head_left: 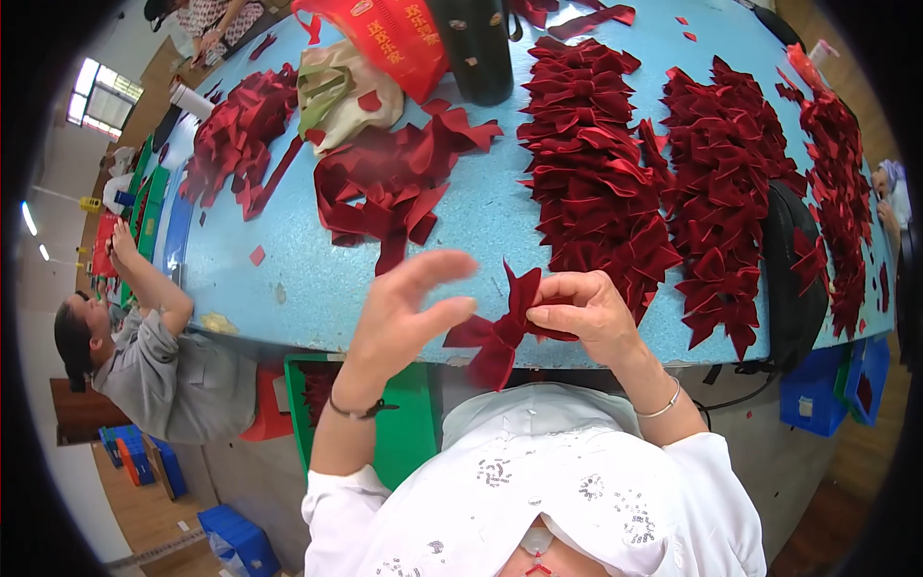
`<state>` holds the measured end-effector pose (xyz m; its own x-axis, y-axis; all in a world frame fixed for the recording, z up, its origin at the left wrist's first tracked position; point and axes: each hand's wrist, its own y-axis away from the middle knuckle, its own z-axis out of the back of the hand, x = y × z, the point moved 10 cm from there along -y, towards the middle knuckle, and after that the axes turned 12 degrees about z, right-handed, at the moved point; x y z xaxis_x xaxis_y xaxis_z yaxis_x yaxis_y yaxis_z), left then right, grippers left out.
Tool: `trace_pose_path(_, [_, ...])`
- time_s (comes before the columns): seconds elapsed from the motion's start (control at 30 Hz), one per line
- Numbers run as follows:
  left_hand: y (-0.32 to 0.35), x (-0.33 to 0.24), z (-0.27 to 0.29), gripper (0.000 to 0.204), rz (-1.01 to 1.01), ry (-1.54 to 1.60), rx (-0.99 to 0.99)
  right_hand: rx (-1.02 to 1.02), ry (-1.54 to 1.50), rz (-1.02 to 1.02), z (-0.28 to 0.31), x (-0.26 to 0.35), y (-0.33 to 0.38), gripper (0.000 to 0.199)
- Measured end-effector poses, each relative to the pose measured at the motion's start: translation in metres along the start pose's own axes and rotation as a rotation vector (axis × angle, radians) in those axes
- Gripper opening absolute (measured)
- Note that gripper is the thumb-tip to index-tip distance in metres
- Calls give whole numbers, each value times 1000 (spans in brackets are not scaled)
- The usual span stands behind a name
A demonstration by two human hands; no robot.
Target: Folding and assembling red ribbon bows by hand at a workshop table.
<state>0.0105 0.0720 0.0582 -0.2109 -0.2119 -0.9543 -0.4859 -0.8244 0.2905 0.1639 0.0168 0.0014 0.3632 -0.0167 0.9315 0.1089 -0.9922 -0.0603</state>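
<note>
Right hand point(588, 313): fingers curled closed, with thumb and fingertips pinched on the centre knot of a dark red velvet bow point(500, 332). The hand sits at the bow's right side, just above the near edge of the worktop point(317, 279).

Left hand point(404, 308): fingers spread wide and slightly bent, index raised highest, thumb extended toward the bow. The hand grips nothing. Its thumb tip lies just beside the bow's left loop; whether it touches the fabric cannot be told.

Bow position: held in the air between the two hands, over the worktop's front edge and in front of the person's chest. Its long axis runs diagonally, from an upper tail with a notched end pointing up and slightly left, to a lower tail pointing down toward the white garment. A loop projects left from the knot toward the left hand.

Surroundings: the worktop surface is light blue. Behind the right hand lie three long rows of finished bows point(586, 163), stacked overlapping and running away from the person. Behind the left hand lies a loose heap of red ribbon strips point(385, 197). A green crate point(409, 433) stands below the worktop edge, under the left forearm. Another person in a grey top point(178, 380) sits at the worktop's left side.
</note>
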Motion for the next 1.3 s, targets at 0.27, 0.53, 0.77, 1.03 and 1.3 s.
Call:
trace_pose_path(0.27, [-16, 37, -41, 23, 213, 301, 309, 62, -117, -91, -11, -5, 5, 10])
trace_pose_path(0.53, [-22, 42, -36, 25, 210, 364, 205, 33, 72, 31, -8, 5, -5, 10])
trace_pose_path(0.77, [-18, 37, -45, 38, 263, 291, 236, -19, -14, -34, -3, -7, -3, 7])
trace_pose_path(1.03, [-13, 45, -40, 45, 294, 244, 209, -45, -60, 0, -6, -14, -2, 4])
trace_pose_path(1.3, [-9, 51, -34, 44, 286, 222, 188, -59, -151, 52, -11, -21, -2, 8])
